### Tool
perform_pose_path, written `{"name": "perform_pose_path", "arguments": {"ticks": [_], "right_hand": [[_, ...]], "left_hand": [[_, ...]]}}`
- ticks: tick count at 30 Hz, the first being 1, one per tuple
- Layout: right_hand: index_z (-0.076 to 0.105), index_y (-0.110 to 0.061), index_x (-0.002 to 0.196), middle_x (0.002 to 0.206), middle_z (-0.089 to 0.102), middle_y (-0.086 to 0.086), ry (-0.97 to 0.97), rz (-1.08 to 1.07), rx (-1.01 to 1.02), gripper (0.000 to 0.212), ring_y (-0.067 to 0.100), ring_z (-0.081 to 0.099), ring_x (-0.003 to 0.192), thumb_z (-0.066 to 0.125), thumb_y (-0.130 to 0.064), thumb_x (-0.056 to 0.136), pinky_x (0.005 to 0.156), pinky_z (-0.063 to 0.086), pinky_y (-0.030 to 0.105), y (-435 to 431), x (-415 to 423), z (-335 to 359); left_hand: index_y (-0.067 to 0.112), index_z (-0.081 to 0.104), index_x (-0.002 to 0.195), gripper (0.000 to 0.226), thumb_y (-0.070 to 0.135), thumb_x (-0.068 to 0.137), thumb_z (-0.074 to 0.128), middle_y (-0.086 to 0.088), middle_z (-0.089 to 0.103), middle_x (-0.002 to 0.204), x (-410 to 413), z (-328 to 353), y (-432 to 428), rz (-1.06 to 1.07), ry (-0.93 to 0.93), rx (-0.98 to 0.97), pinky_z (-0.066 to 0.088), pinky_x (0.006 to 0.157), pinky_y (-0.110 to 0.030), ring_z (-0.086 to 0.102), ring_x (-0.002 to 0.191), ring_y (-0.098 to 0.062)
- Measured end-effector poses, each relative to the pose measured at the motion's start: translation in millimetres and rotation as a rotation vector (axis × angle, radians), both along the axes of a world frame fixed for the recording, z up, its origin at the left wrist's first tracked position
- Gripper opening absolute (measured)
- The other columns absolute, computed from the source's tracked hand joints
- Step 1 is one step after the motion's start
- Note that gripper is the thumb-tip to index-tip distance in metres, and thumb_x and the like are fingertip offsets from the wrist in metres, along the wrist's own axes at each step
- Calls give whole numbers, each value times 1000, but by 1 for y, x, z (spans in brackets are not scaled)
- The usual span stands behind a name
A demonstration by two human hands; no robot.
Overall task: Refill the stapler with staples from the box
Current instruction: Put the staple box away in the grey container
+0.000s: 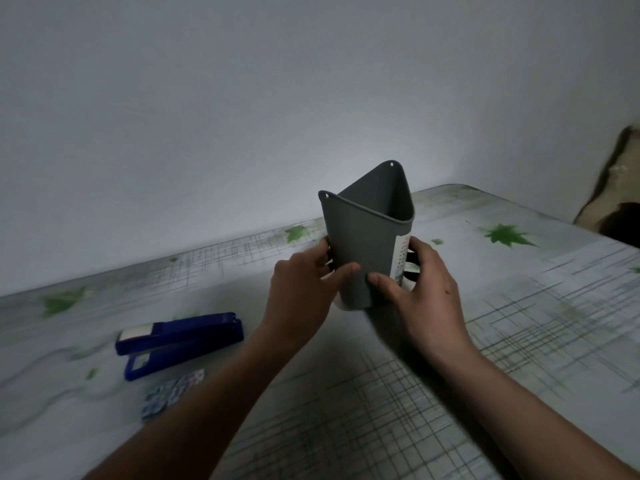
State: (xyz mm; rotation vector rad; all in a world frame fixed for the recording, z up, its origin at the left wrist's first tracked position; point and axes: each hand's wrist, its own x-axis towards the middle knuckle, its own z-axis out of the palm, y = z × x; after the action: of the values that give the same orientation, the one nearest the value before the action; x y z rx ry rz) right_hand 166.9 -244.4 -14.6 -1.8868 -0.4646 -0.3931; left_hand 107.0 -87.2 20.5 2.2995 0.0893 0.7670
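Note:
A dark blue stapler [180,341] lies closed on the table at the left. Just in front of it lies a small flat box with a blue and white pattern [173,389], blurred. At the centre stands an upright grey plastic container [367,244] with an open top and a white label on its right side. My left hand [304,289] grips its left side and my right hand [422,292] grips its right side, thumbs on the front. The container's bottom sits at or just above the table; I cannot tell which.
The table [519,341] has a pale cloth with grid lines and green leaf prints. A plain white wall runs close behind it. A brownish object [613,195] leans at the far right edge beyond the table's corner.

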Motion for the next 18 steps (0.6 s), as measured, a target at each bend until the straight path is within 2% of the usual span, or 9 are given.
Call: {"name": "perform_pose_path", "arguments": {"ticks": [4, 7, 10, 13, 15, 18], "right_hand": [[40, -34, 130, 115, 49, -26, 12, 78, 12, 69, -10, 47, 100, 76, -40, 72, 70, 36, 0, 17, -19, 1], [41, -38, 126, 111, 49, -28, 42, 143, 53, 64, -14, 51, 93, 76, -37, 72, 64, 40, -2, 26, -34, 2], [42, -40, 124, 112, 51, -28, 70, 213, 91, 64, -17, 50, 96, 76, -36, 71, 64, 40, -2, 35, -47, 0], [41, -42, 124, 109, 51, -31, 92, 266, 95, 65, -11, 52, 100, 77, -37, 70, 66, 42, 1, 43, -60, -2], [41, -41, 126, 108, 51, -31, 77, 275, 75, 68, -9, 52, 103, 78, -37, 69, 70, 42, 3, 47, -68, -3], [42, -38, 129, 103, 51, -33, 33, 297, 38, 69, -20, 49, 97, 77, -38, 69, 69, 39, -3, 54, -79, -7]], "left_hand": [[24, 60, 126, 43, 34, 85, 69, 5, 70, 117, -27, -1, 16, 22, 12, 10, 42, 75, 3, 56, 92, 15], [28, 54, 130, 48, 33, 84, 67, 5, 68, 120, -45, -2, 26, 34, 14, 19, 37, 72, 7, 49, 90, 26], [34, 48, 130, 50, 37, 83, 66, 6, 68, 120, -64, -2, 33, 61, 0, 37, 33, 72, 10, 45, 85, 34], [30, 46, 136, 59, 47, 82, 60, 6, 68, 120, -83, -4, 41, 116, 11, 97, 34, 69, 9, 51, 93, 20], [32, 46, 138, 68, 63, 78, 48, 7, 69, 117, -93, -7, 44, 172, 27, 150, 37, 68, 5, 58, 88, 10], [34, 44, 141, 80, 74, 73, 32, 8, 73, 107, -109, -13, 50, 237, 56, 193, 47, 75, -9, 64, 79, 5]]}}
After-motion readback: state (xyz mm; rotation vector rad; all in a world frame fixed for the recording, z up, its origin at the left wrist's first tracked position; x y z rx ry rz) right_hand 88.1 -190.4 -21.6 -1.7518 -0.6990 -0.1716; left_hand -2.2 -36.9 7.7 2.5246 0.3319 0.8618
